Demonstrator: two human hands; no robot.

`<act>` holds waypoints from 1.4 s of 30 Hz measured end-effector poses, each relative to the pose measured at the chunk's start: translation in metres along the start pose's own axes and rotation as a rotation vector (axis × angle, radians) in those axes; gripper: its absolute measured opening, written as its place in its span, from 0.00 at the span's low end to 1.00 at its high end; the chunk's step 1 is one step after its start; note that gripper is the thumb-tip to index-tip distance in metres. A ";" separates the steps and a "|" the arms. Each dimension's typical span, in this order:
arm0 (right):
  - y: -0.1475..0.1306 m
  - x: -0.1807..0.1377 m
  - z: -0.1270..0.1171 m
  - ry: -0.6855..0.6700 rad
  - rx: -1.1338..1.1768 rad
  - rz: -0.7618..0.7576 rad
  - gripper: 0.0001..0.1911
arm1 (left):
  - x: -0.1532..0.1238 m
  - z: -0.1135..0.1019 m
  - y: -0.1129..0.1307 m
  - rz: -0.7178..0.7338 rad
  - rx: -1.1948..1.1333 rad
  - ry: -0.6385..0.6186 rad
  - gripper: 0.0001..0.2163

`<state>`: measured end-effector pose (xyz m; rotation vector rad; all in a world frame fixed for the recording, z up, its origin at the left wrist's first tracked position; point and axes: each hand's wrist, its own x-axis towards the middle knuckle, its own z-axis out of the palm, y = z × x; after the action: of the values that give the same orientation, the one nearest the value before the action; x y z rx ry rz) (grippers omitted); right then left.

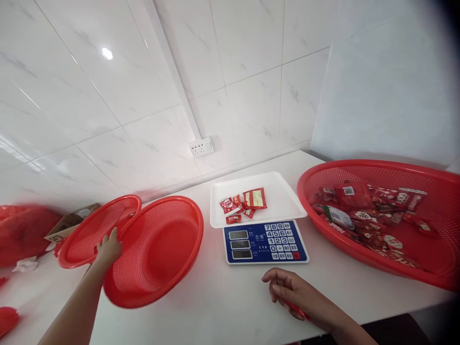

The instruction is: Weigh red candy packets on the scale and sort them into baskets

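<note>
My left hand [109, 250] grips the rim of a red perforated plastic basket [154, 249], whose inside shows bare. Behind it, on the left, a second red basket [104, 220] overlaps with it. My right hand [289, 290] is curled over the table in front of a blue and white weighing scale [266, 242]. A small red thing [299, 310] pokes out from under its fingers, mostly hidden. On the scale's white tray [283, 191] lie several red snack packets [242, 203].
A large red basket [334, 165] at the right holds many red packets. Far left are a red plastic bag [27, 235], a cardboard box [72, 220] and a crumpled white tissue [26, 264]. A wall socket [201, 147] sits behind the white table [201, 306].
</note>
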<state>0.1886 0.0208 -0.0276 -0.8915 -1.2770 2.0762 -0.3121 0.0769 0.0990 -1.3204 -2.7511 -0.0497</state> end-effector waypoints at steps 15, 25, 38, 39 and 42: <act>0.003 0.003 0.001 0.049 0.021 0.022 0.23 | -0.102 -0.015 0.254 0.957 -0.299 -0.196 0.27; 0.003 -0.001 0.003 0.084 -0.003 0.015 0.24 | -0.104 -0.016 0.273 0.890 -0.437 -0.180 0.22; 0.003 0.004 0.000 0.031 -0.003 0.003 0.22 | -0.127 -0.029 0.255 1.046 -0.314 -0.244 0.16; 0.004 0.003 0.000 0.039 -0.002 0.003 0.22 | -0.132 -0.024 0.264 1.070 -0.294 -0.282 0.15; 0.005 0.001 0.001 0.058 -0.002 -0.005 0.23 | -0.136 -0.016 0.286 1.072 -0.247 -0.342 0.11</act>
<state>0.1867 0.0192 -0.0323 -0.9424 -1.2499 2.0307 -0.0029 0.1489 0.0994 -2.8792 -1.8862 -0.0906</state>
